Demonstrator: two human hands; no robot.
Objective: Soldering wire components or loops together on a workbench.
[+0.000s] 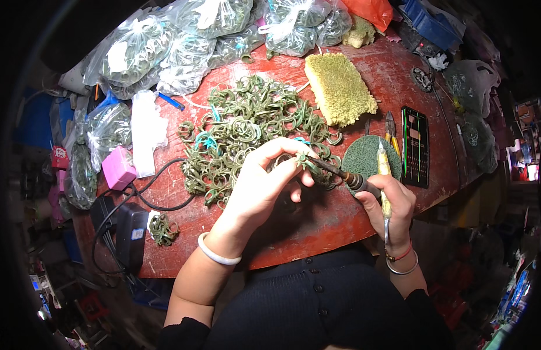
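Note:
My left hand (264, 181) pinches a small green ring-like piece (304, 159) between thumb and forefinger. In my right hand (396, 204) is a soldering-iron-like tool (356, 181), its dark metal shaft pointing left to the green piece; whether its tip touches the piece I cannot tell. The same hand also holds a slim, pointed tool with a yellow wrapped handle (385, 175), tip pointing away from me. Just beyond my left hand spreads a heap of similar olive-green rings (241, 125), with a few turquoise ones among them. A round green pad (353, 150) lies partly beneath the tools.
On the red table (183, 256) lie a yellow sponge (340, 87), pliers (391, 131) and a lit phone (415, 146). Bags of green pieces (186, 49) line the far edge. At left are a pink block (119, 168), a black box (131, 233), a cable (165, 208) and a small ring cluster (163, 229).

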